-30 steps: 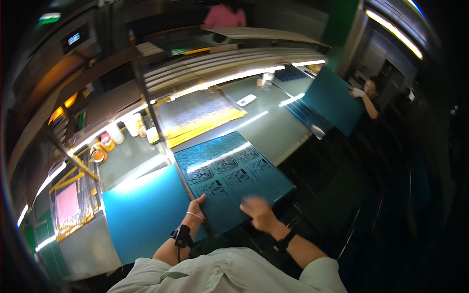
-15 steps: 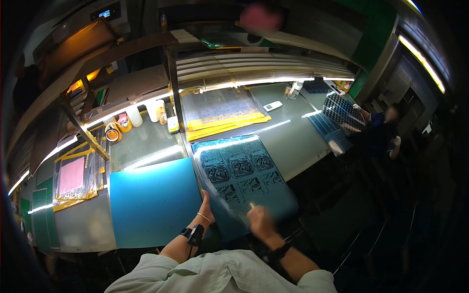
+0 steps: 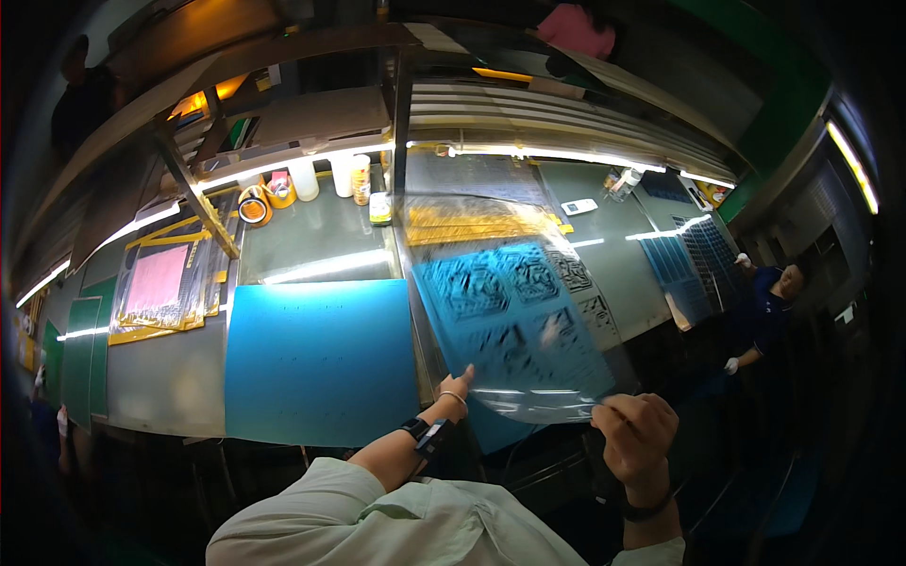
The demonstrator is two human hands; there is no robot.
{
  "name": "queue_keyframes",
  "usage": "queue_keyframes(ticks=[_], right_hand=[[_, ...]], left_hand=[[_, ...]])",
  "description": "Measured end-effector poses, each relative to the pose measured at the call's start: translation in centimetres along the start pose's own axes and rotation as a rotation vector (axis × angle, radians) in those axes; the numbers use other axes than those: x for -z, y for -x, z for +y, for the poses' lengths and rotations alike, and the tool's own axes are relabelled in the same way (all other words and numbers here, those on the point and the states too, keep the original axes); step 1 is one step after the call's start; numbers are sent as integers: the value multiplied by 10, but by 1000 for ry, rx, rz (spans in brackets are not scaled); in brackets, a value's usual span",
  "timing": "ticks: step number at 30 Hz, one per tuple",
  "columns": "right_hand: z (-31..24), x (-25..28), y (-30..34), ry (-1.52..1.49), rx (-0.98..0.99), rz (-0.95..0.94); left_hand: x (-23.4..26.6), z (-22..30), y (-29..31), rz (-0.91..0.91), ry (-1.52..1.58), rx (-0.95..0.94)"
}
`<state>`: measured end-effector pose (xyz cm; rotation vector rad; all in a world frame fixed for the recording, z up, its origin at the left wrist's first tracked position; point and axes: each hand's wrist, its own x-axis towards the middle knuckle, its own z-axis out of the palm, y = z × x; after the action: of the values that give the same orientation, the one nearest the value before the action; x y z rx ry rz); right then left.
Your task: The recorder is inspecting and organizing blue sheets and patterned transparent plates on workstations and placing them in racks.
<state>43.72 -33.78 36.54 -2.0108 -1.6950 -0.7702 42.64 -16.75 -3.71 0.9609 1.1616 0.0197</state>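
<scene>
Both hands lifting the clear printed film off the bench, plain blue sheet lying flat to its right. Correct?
Not quite. The head view shows the plain blue sheet lying flat to the left of the clear printed film, not its right. The rest holds: left hand and right hand grip the film's near edge, raised off the bench.

Two tape rolls [image 3: 253, 205] — three bottles [image 3: 342, 176].

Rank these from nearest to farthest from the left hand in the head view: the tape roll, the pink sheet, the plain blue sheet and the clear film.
1. Clear film, touching the left hand at its lower edge.
2. Plain blue sheet, just to the hand's left on the bench.
3. Tape roll, far back under the shelf.
4. Pink sheet, far left.
</scene>
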Motion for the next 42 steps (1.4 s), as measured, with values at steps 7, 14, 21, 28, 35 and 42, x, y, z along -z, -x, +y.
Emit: queue_keyframes(ticks=[7, 14, 21, 28, 35, 42], right_hand=[[3, -11, 116, -227, -583, -37], [-27, -92, 189, -556, -1237, -105], [-78, -184, 196, -1066, -1573, -33], [-132, -284, 167, -1053, -1552, -195], [-149, -314, 200, -815, -1486, -211], [-153, -318, 200, -889, -1459, -207]], left_hand=[[132, 69, 14, -839, -289, -634], [246, 123, 14, -728, 143, 57], [369, 165, 74, -435, -309, -21], [467, 171, 37, 161, -170, -270], [462, 182, 34, 227, -197, -533], [474, 185, 38, 213, -201, -546]])
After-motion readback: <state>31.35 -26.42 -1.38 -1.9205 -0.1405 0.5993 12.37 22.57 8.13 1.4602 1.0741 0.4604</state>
